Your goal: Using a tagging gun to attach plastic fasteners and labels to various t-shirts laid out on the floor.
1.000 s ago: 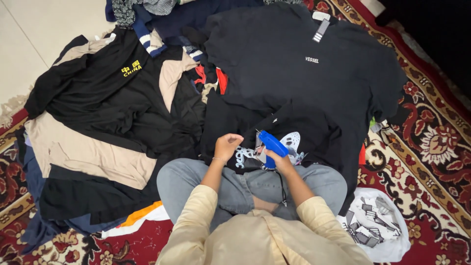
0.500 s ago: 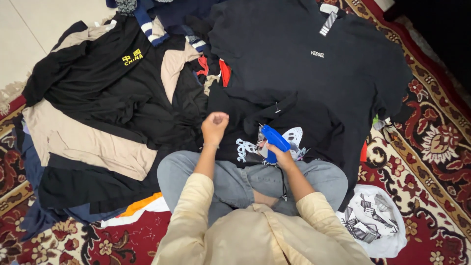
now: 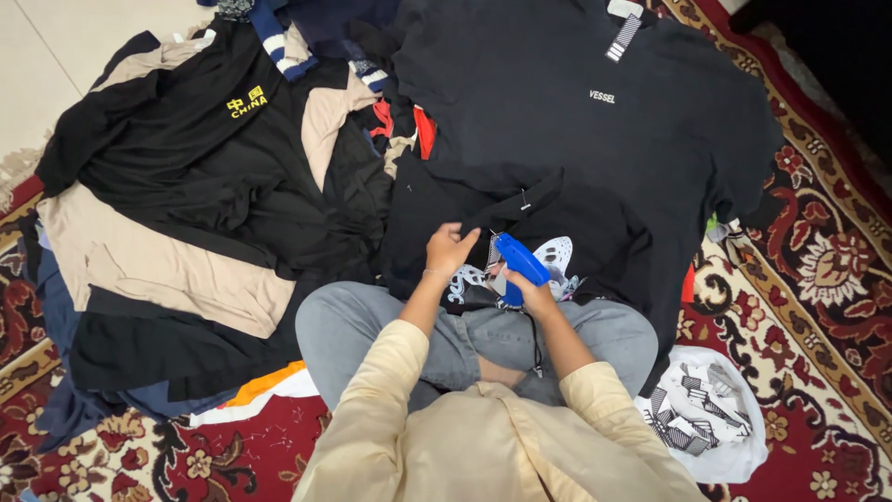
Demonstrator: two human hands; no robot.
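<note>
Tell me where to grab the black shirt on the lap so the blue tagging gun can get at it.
Pinch the black shirt at its folded upper edge, coming from the left as the left hand does. That edge is raised and free, and the blue tagging gun in the right hand occupies the right.

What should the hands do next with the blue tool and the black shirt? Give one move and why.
Probably bring the blue tool tip to the fabric edge that the left hand pinches: the right hand holds it beside that fold of the black shirt, apparently not yet touching.
</note>
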